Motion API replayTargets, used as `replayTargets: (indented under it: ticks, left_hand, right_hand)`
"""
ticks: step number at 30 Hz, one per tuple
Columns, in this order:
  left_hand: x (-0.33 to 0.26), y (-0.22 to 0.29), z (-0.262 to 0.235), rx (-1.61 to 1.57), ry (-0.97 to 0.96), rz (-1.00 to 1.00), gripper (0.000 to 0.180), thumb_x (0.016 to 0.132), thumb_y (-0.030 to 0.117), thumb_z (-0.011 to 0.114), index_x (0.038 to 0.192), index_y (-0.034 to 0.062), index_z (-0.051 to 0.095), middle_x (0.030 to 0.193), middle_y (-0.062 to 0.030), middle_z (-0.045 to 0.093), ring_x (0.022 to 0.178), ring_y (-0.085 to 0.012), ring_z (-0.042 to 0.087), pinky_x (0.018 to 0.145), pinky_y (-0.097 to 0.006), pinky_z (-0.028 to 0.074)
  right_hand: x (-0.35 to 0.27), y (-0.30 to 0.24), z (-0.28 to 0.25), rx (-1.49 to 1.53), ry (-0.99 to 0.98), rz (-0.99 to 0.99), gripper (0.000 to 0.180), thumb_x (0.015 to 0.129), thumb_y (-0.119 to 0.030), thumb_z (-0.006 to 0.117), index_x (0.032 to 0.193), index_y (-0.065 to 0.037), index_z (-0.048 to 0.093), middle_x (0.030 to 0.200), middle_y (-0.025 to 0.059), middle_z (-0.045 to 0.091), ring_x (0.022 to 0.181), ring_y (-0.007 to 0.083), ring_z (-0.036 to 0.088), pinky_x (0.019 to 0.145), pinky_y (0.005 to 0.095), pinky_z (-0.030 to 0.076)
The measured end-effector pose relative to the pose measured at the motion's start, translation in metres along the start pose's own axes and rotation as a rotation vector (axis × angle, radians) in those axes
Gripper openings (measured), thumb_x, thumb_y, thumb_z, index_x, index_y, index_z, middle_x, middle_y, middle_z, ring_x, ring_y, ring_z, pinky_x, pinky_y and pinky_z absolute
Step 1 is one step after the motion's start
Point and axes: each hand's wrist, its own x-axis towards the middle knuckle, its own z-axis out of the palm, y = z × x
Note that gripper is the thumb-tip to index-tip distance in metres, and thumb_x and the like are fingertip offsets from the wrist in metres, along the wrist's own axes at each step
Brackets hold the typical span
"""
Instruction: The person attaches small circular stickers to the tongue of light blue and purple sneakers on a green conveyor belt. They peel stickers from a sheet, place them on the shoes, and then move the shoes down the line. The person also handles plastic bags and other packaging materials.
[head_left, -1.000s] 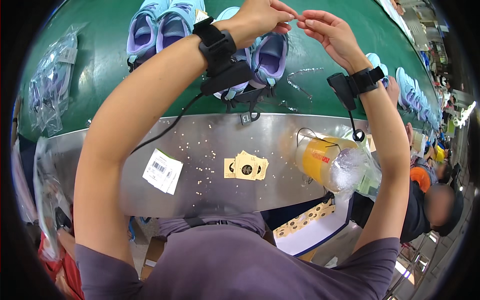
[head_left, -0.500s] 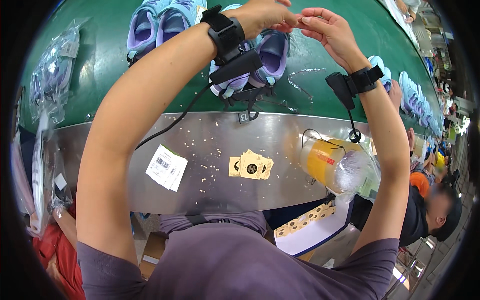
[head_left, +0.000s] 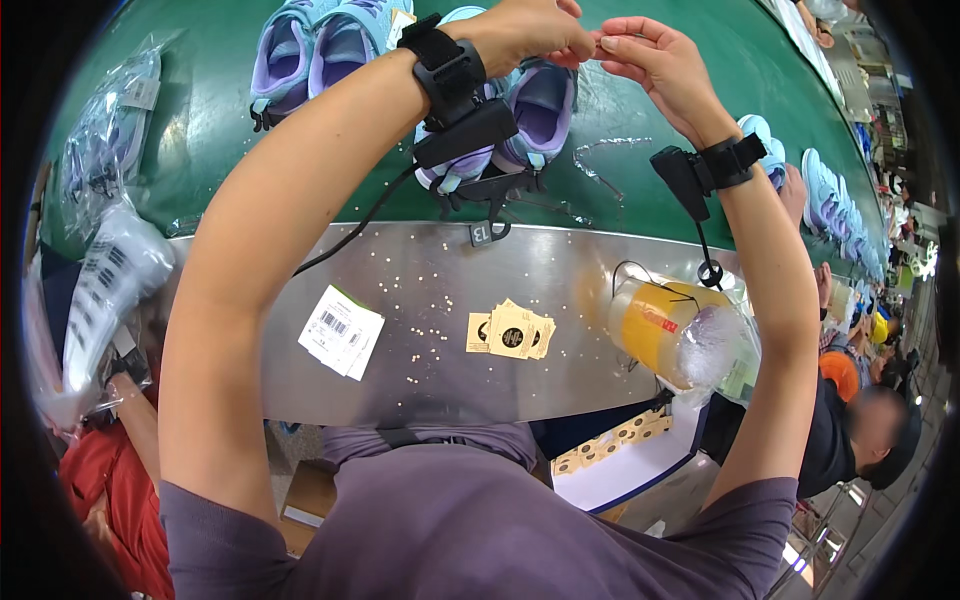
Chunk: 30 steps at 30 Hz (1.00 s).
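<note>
Nearest to me, along the steel ledge (head_left: pixel 430 300), I am seeing a white barcode label (head_left: pixel 341 331) lying flat, a small stack of tan hang tags (head_left: pixel 511 331) just right of it, and a yellow roll in clear wrap (head_left: pixel 668 330) lying on its side near the right end. Tiny pale beads are scattered over the metal around them. A clear bag with barcoded contents (head_left: pixel 105 290) is hanging at the ledge's left end.

Beyond the ledge, the green conveyor belt (head_left: pixel 220 150) is carrying a pair of lilac and light-blue sandals (head_left: pixel 320 50) at upper left. Another lilac sandal (head_left: pixel 535 110) is lying directly below my raised wrists, with dark cords and a small numbered clip trailing from it toward the steel edge.

Farthest out, I am holding both hands up over the belt. My left hand (head_left: pixel 530 30) is pinching its fingers narrowly together, and my right hand (head_left: pixel 665 70) is meeting it fingertip to fingertip. Whatever is caught between them is too small for me to make out, so I cannot tell what is being gripped. A thin clear strand (head_left: pixel 610 150) is lying on the belt just beneath the right hand. Both wrists are wearing black strapped devices.
</note>
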Motion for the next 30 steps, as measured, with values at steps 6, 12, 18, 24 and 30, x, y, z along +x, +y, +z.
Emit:
replayTargets:
  ticks: [6,12,18,24,30]
  left_hand:
    - [0.004,-0.005,-0.005,-0.014,0.027,-0.05,0.052,0.068,-0.002,0.066,0.113,-0.0147,0.043,0.072,-0.0121,0.061,0.06,-0.0148,0.058,0.052,-0.027,0.047]
    - [-0.001,-0.012,-0.015,-0.07,0.015,-0.023,0.05,0.069,-0.004,0.065,0.113,-0.0158,0.044,0.074,-0.0131,0.062,0.062,-0.0168,0.06,0.053,-0.026,0.048]
    - [-0.005,-0.017,-0.019,-0.004,0.058,-0.006,0.046,0.07,-0.004,0.064,0.111,-0.0131,0.046,0.073,-0.0119,0.062,0.06,-0.0158,0.059,0.052,-0.026,0.047]
    - [-0.041,0.039,-0.025,0.532,0.207,0.281,0.039,0.073,0.0,0.06,0.111,-0.0005,0.052,0.106,-0.0122,0.055,0.072,-0.0153,0.061,0.057,-0.025,0.049]
    - [-0.133,0.097,0.032,0.191,0.015,0.404,0.027,0.092,0.016,0.055,0.112,-0.0013,0.058,0.105,-0.008,0.062,0.086,-0.0117,0.058,0.076,-0.023,0.044]
  right_hand:
    - [-0.005,-0.016,0.023,-0.133,0.074,-0.061,0.025,0.092,-0.014,0.056,0.112,0.002,0.054,0.097,0.0109,0.064,0.089,0.0161,0.063,0.078,0.0237,0.05]
    - [0.019,0.003,0.02,-0.085,0.036,-0.176,0.026,0.081,0.0,0.063,0.102,0.002,0.048,0.086,0.014,0.065,0.079,0.0198,0.066,0.065,0.028,0.056]
    - [0.015,-0.013,0.032,-0.493,0.045,-0.296,0.014,0.08,-0.005,0.065,0.085,-0.001,0.054,0.071,0.0074,0.063,0.068,0.0129,0.061,0.057,0.0267,0.049]
    - [-0.009,-0.095,0.006,-0.476,0.113,-0.305,0.017,0.09,-0.015,0.056,0.095,0.0,0.058,0.085,0.0102,0.065,0.066,0.0163,0.062,0.056,0.0256,0.051]
    - [-0.205,-0.177,-0.033,-0.542,0.591,-0.515,0.023,0.094,-0.02,0.051,0.105,-0.001,0.055,0.078,0.0082,0.062,0.067,0.0121,0.062,0.056,0.02,0.05]
